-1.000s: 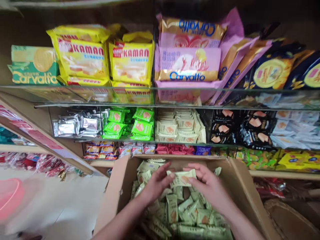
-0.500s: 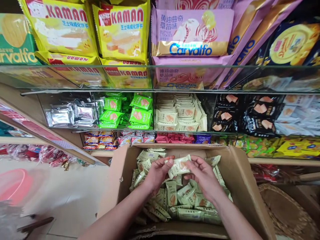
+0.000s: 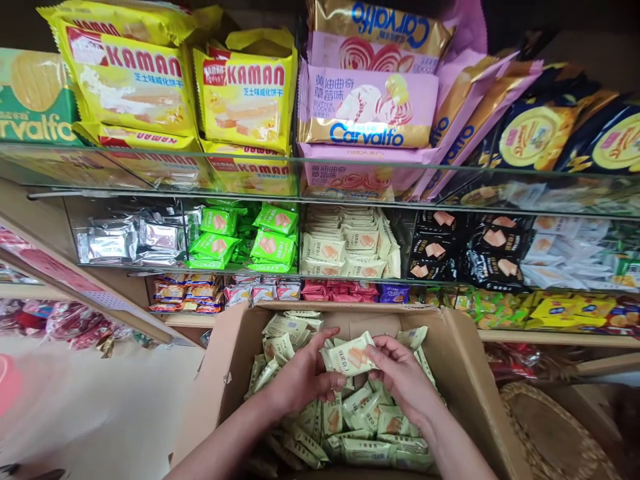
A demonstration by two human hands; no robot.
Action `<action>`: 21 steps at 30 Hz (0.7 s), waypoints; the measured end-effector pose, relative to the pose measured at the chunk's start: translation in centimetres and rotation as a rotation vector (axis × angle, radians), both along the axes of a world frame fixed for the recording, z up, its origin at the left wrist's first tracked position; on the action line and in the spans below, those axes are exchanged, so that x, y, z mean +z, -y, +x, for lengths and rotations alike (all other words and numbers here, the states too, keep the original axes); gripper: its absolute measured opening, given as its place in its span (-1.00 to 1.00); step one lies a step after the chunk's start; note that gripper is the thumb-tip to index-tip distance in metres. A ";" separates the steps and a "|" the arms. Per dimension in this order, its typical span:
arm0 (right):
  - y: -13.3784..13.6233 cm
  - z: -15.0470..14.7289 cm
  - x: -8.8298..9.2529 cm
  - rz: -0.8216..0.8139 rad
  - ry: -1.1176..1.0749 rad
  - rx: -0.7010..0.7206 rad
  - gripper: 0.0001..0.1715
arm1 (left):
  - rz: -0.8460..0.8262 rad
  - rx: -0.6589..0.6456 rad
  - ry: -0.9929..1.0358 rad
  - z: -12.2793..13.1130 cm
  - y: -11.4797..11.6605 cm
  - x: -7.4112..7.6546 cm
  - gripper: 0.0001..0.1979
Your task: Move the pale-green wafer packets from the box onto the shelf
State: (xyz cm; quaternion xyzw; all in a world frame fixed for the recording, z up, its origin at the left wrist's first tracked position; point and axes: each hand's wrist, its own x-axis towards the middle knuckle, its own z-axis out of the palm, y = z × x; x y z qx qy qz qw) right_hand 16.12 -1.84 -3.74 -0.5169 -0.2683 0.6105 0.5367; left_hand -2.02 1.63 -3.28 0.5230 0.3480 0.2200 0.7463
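Observation:
Between thumb and fingers, my right hand grips the right end of a small cream snack packet printed with a wafer-like picture. At the packet's left end, my left hand is open, its thumb and forefinger spread apart. Whether a left finger touches the packet underneath is hidden. Both hands are over an open cardboard box. Many matching packets lie loosely piled inside it, partly covered by my hands and forearms.
Behind the box, a glass-fronted shelf holds rows of matching cream packets, green packets, silver packets and black packets. Above are yellow Kaman packs and pink Carvalfo packs. A woven basket sits at right.
My left thumb and forefinger have come apart from the packet's left end, while my right hand keeps hold of it. The view has shifted, showing more of the upper shelf.

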 end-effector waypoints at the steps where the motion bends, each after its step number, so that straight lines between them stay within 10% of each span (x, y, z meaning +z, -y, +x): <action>1: 0.0 0.1 0.0 -0.010 -0.049 0.009 -0.73 | -0.001 -0.018 0.048 -0.1 0.0 0.2 -0.24; 10: 0.7 0.5 0.6 -0.045 -0.057 0.076 -0.70 | 0.047 -0.149 0.158 -1.5 -0.8 2.4 -0.35; 21: -0.1 1.8 7.5 0.213 1.013 0.744 -0.83 | 0.515 -0.250 -0.219 -1.6 0.6 3.2 -0.39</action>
